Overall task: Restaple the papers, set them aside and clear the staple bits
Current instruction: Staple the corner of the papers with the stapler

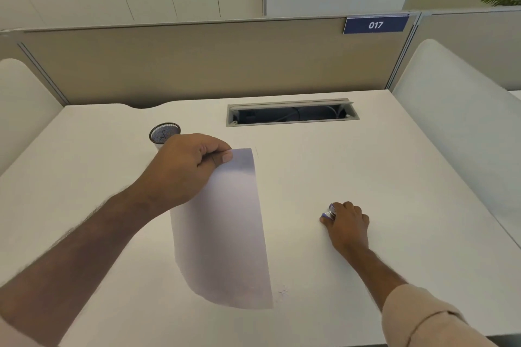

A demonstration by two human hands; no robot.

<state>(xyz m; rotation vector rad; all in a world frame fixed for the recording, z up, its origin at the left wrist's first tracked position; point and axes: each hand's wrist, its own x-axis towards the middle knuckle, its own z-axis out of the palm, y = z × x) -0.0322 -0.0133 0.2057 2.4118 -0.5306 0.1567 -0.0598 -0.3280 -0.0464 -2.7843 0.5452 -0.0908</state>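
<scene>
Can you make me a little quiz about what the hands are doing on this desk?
1. True or false: the left hand pinches the papers at a top corner.
2. What does the right hand cover? A) stapler B) a mug C) scissors
3. Where is the mesh cup?

Key: 1 true. 2 A. 3 Behind the left hand, on the desk.

Your tabletop (366,166) shows a smooth, matt white laminate across the frame. At centre, the papers (225,234) read as thin matt sheets, curling softly. At upper left, the pen cup (164,132) is dark metal mesh. Right of centre, the stapler (328,213) glints with shiny metal and glossy purple plastic. At lower right, your sleeve (423,315) is beige woven cloth. The partition (197,65) looks matt, fabric-covered.
</scene>
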